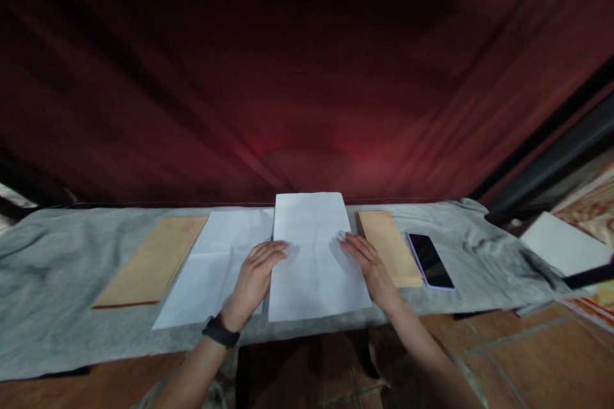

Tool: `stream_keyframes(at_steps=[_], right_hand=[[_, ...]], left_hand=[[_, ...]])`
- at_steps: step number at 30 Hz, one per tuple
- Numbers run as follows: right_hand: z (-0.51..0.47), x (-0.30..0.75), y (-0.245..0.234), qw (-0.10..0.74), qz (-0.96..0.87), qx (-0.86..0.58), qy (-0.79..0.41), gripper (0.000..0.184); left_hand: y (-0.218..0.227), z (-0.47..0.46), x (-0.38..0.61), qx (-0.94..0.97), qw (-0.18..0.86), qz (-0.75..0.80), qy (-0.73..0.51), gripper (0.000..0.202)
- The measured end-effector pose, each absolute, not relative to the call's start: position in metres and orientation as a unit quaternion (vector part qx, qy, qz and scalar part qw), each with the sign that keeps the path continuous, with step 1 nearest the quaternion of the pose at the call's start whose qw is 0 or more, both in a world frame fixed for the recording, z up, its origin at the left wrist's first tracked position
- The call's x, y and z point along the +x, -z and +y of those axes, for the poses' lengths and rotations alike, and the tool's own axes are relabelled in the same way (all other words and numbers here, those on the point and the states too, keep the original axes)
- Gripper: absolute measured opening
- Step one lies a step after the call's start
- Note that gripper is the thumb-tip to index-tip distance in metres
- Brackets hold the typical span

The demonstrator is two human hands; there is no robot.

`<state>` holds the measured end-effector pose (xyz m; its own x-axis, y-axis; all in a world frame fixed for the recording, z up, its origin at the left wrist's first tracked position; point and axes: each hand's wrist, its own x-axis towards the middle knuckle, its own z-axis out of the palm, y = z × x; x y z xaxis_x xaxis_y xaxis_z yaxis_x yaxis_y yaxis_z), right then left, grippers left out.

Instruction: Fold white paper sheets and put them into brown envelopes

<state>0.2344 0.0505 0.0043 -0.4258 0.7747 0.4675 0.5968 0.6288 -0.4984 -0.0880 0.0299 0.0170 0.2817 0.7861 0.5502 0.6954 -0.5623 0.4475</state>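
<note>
Head view. Creased white sheet (314,275): lying mid-table (52,287), spanning front to back edge. Left hand (256,271): bending at its left margin; cannot tell whether pinching. Right hand (370,262): hovering or resting open at its right margin. Handling, judged: light, even pressure is suiting thin paper best.

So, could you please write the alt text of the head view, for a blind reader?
A person's left hand and right hand are at opposite sides of a creased white sheet on grey cloth. To its left lie another white sheet and a brown envelope; to its right, a second brown envelope and a phone.
</note>
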Motion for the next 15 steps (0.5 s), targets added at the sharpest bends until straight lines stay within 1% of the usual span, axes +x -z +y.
stream_keyframes(at_steps=[3,5,7,9,12,15], right_hand=[[0.041,0.235,0.011,0.247,-0.883,-0.390,-0.085,0.078],[0.034,0.235,0.018,0.196,-0.902,-0.377,-0.071,0.086],[0.029,0.235,0.024,0.168,-0.911,-0.369,-0.069,0.087],[0.026,0.238,0.030,0.159,-0.913,-0.367,-0.077,0.082],[0.026,0.242,0.035,0.161,-0.908,-0.376,-0.093,0.076],[0.032,0.243,0.037,0.169,-0.897,-0.397,-0.097,0.078]], left_hand=[[-0.003,0.030,-0.089,0.826,0.057,0.477,-0.295,0.033],[0.002,0.029,-0.090,0.834,0.064,0.487,-0.252,0.036],[0.008,0.027,-0.091,0.835,0.075,0.494,-0.230,0.039],[0.013,0.025,-0.092,0.836,0.088,0.498,-0.215,0.044],[0.020,0.022,-0.091,0.832,0.097,0.508,-0.199,0.054],[0.023,0.024,-0.089,0.826,0.101,0.516,-0.201,0.063]])
